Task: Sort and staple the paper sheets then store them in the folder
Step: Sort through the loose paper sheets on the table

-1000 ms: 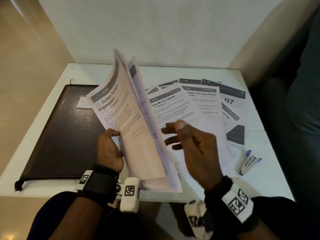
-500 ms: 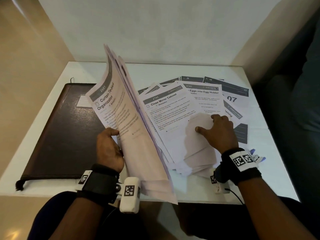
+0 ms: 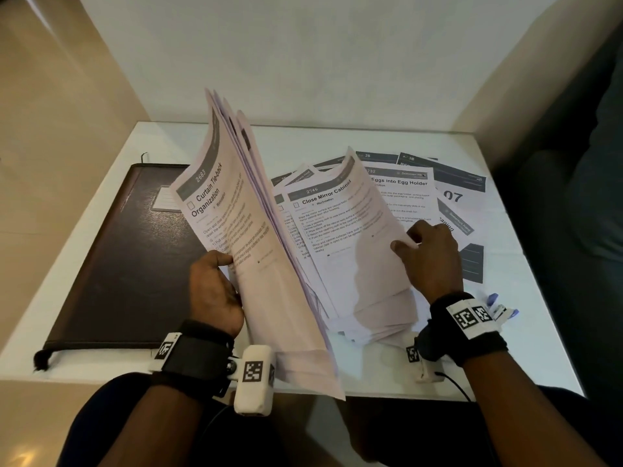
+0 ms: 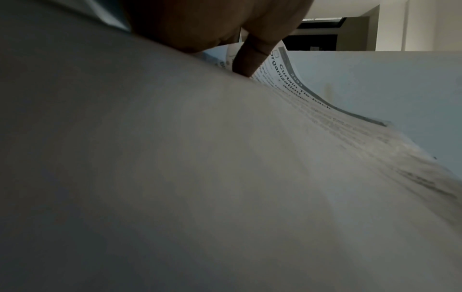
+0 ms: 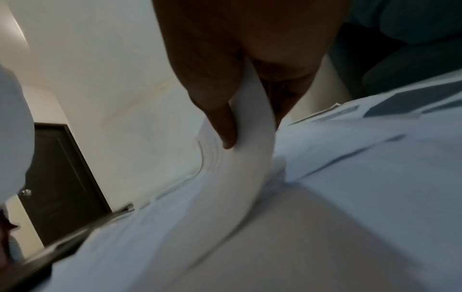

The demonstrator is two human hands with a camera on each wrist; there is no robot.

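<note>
The scene is viewed from head height, forward and steeply down onto the white table (image 3: 337, 139), with both wrists taken in at the lower edge. The left wrist view is set very close against the held sheaf (image 4: 225, 177), directed along the thumb (image 4: 252, 57) towards the back wall. The right wrist view is set low over the spread sheets (image 5: 350, 158), directed along the lifted sheet (image 5: 252, 126); the papers and back wall are shared with the head view.

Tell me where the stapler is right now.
In the head view the stapler lies on the white table near its front right edge, partly hidden behind the right hand's wristband, right of the spread sheets.
</note>
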